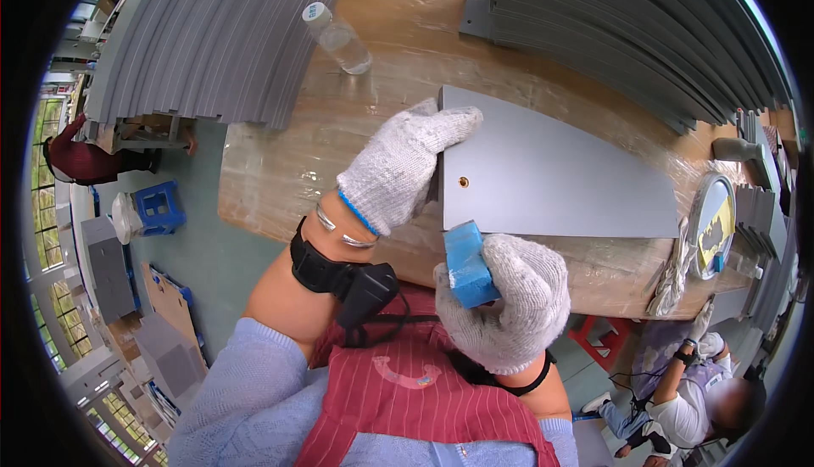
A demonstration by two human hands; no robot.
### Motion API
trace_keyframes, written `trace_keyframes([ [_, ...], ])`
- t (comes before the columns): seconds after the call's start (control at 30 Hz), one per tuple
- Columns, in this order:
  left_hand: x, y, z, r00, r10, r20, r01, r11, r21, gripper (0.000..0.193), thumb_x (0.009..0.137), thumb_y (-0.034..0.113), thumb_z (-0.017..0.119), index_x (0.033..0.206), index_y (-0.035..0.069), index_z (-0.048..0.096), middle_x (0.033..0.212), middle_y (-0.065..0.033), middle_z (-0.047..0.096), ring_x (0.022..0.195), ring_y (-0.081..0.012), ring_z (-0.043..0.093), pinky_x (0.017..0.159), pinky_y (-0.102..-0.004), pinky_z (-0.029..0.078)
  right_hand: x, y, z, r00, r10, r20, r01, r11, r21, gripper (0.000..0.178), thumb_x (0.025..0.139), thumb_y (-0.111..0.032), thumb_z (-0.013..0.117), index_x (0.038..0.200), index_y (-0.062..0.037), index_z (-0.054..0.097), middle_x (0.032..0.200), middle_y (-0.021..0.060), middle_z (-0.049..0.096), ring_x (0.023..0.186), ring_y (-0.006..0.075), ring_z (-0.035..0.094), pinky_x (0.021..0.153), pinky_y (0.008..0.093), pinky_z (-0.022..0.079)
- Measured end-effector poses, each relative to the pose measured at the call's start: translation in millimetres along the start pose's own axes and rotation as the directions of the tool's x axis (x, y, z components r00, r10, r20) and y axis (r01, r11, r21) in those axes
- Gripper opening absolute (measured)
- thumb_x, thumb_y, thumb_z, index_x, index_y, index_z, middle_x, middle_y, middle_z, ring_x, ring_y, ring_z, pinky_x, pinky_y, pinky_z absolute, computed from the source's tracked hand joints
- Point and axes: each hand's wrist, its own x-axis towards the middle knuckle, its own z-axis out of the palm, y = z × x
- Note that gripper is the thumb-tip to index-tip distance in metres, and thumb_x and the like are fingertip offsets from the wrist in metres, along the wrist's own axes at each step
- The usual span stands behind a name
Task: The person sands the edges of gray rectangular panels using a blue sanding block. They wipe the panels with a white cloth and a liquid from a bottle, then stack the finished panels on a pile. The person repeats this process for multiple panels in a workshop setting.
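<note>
A flat grey panel with a small brass-coloured fitting near its left edge lies on the wooden table. My left hand, in a white knit glove, presses on the panel's left edge and grips it. My right hand, also gloved, is closed around a blue block and holds it against the panel's near left corner.
Stacks of grey panels fill the far left and far right of the table. A clear plastic bottle lies between them. A round tin sits at the right edge. Another person crouches at lower right; someone in red is at far left.
</note>
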Motion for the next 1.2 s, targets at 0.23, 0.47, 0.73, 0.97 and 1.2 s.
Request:
trace_keyframes([
  [0.23,-3.8,8.1,5.1,0.998,0.047,0.030,-0.047,0.999,0.022,0.027,0.099,0.021,0.057,0.117,0.001,0.060,0.099,-0.0071,0.068,0.086,-0.0123,0.067,0.075,-0.0259,0.055,5.0,-8.7,-8.1,1.000,-0.008,-0.020,0.007,0.999,-0.042,0.058,0.064,-0.013,0.088,0.116,-0.0073,0.062,0.097,0.0139,0.069,0.081,0.0320,0.068,0.072,0.0403,0.055],
  [0.47,-8.5,36.0,23.7,0.996,-0.087,0.035,0.088,0.996,-0.013,0.028,0.099,0.021,0.057,0.118,0.001,0.060,0.100,-0.0073,0.068,0.088,-0.0115,0.066,0.077,-0.0250,0.054,4.2,-1.5,-16.7,0.999,-0.025,-0.036,0.026,1.000,0.005,0.057,0.064,-0.011,0.084,0.116,-0.0061,0.062,0.095,0.0140,0.070,0.077,0.0305,0.069,0.067,0.0381,0.055],
  [0.73,-2.0,14.6,20.3,0.978,-0.189,-0.086,0.170,0.967,-0.187,0.038,0.098,0.015,0.054,0.130,-0.006,0.053,0.117,-0.0169,0.065,0.103,-0.0244,0.068,0.092,-0.0356,0.057,-18.0,71.6,-83.2,0.926,0.175,-0.334,-0.168,0.985,0.049,0.058,0.069,-0.002,0.083,0.122,-0.0032,0.060,0.109,0.0146,0.065,0.093,0.0292,0.066,0.078,0.0368,0.055],
  [0.97,18.6,-43.6,-20.0,0.935,-0.301,-0.188,0.276,0.949,-0.152,0.040,0.099,0.019,0.059,0.130,-0.005,0.054,0.121,-0.0149,0.064,0.107,-0.0236,0.065,0.095,-0.0360,0.053,-96.7,244.0,-222.4,0.595,0.375,-0.710,-0.603,0.793,-0.086,0.043,0.082,-0.002,0.077,0.122,0.0028,0.062,0.114,0.0124,0.062,0.100,0.0203,0.064,0.089,0.0319,0.053],
  [1.2,29.7,-98.9,-55.8,0.846,-0.337,-0.414,0.329,0.940,-0.094,0.038,0.098,0.023,0.063,0.126,-0.002,0.059,0.122,-0.0096,0.064,0.112,-0.0205,0.059,0.100,-0.0345,0.046,-145.1,389.8,-364.4,0.697,0.289,-0.656,-0.717,0.285,-0.636,0.043,0.081,-0.020,0.077,0.120,-0.0064,0.065,0.116,0.0184,0.064,0.105,0.0331,0.064,0.092,0.0410,0.051],
])
